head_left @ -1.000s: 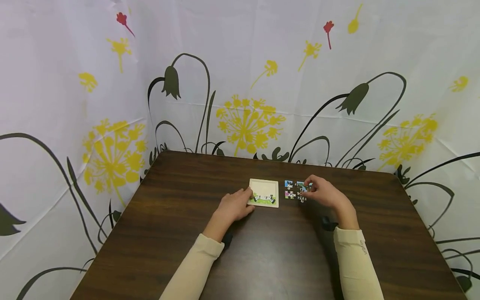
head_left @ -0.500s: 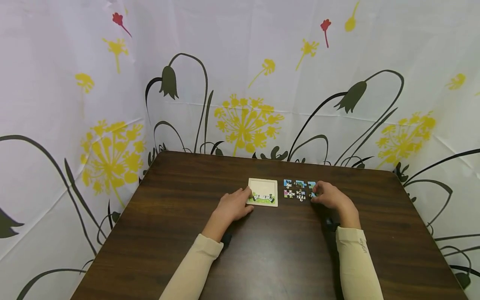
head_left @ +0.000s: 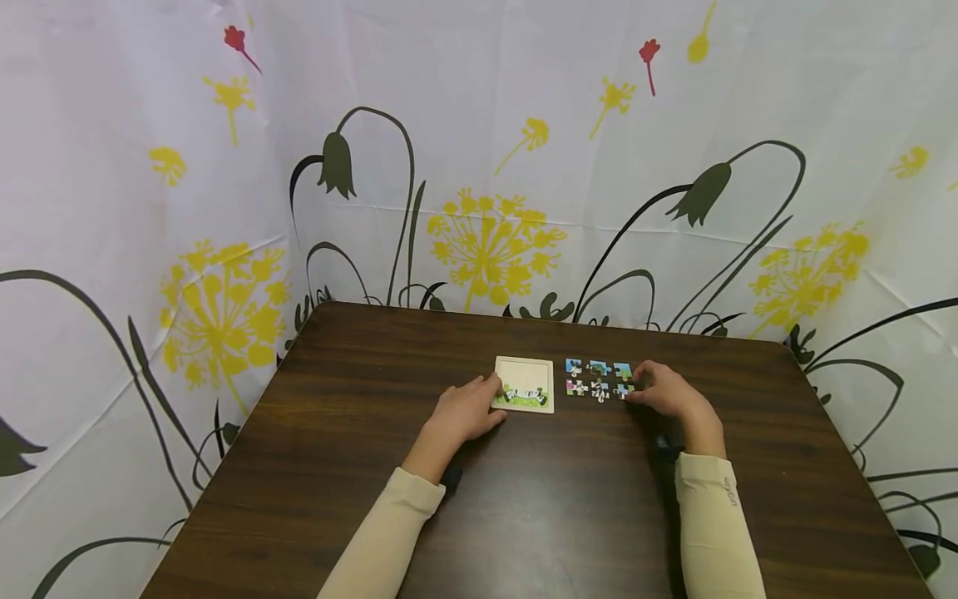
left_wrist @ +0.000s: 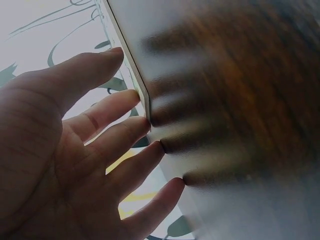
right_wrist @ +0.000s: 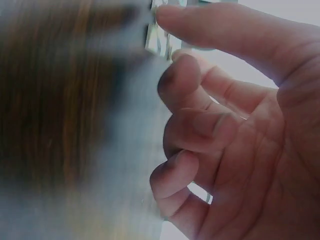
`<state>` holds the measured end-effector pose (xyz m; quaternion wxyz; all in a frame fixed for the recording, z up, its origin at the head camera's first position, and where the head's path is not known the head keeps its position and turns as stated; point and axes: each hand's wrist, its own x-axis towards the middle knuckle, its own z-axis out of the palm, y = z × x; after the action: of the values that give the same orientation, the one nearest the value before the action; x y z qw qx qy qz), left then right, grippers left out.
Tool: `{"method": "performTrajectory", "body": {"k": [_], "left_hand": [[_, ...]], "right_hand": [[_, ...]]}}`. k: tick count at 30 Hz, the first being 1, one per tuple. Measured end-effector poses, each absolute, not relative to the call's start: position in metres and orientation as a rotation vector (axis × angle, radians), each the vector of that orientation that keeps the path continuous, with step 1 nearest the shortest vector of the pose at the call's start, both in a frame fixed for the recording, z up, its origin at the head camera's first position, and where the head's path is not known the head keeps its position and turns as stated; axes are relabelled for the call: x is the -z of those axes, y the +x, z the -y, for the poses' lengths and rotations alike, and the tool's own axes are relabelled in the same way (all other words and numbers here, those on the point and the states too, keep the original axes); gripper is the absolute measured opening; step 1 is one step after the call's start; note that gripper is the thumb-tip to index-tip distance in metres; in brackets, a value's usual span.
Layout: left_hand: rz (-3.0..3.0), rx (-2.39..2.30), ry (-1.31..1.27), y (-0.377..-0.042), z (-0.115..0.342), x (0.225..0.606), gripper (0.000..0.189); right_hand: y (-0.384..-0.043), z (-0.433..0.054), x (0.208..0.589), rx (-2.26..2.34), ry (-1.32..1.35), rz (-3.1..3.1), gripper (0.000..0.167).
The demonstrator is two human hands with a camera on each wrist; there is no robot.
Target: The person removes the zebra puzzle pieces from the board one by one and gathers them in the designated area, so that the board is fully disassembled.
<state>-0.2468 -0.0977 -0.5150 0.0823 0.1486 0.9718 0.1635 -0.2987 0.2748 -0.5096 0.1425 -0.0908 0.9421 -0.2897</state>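
Nearest were two cream sleeves, the left sleeve (head_left: pixel 389 532) and the right sleeve (head_left: pixel 718 528), reaching in over a dark wood-grain desk (head_left: pixel 524 516). The left hand (head_left: pixel 464 409) lay at the left edge of a pale jigsaw tray (head_left: pixel 524 374). Left grip relaxed and well open, fingers spread in the left wrist view, fingertips at the tray edge and on the desk; nothing held. Tray sat flat, pale inside, with black-and-white figures on green along its near side.

Right hand (head_left: pixel 669 394) was at the right end of the loose jigsaw pieces, thumb and fingers bent, thumb and index partly apart, thumb tip at the lower-right piece (head_left: pixel 623 390). Couldn't tell if the right grip pinched it or only touched it.

Pieces lay flat right of the tray, apart from it, in two rows of three. Near row: lower-left piece (head_left: pixel 576 388) with some pink, lower-middle piece (head_left: pixel 600 391), then the lower-right one. Far row, mostly blue: upper-left piece (head_left: pixel 574 367), upper-middle piece (head_left: pixel 599 368), upper-right piece (head_left: pixel 623 372).

Behind the desk hung a white cloth (head_left: pixel 464 75) with yellow, red and dark green flower prints.
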Motion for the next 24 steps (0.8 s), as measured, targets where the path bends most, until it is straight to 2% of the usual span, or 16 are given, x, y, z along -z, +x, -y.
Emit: {"method": "performTrajectory", "body": {"k": [11, 24], "left_hand": [[-2.902, -0.491, 0.445, -0.2470, 0.0979, 0.5148, 0.033], [-2.900, -0.495, 0.451, -0.2470, 0.0988, 0.5160, 0.033]], "right_hand": [[-0.3005, -0.2792, 0.5124, 0.860, -0.297, -2.686, 0.030], [-0.2987, -0.2734, 0.5063, 0.862, -0.279, -2.719, 0.032]]}}
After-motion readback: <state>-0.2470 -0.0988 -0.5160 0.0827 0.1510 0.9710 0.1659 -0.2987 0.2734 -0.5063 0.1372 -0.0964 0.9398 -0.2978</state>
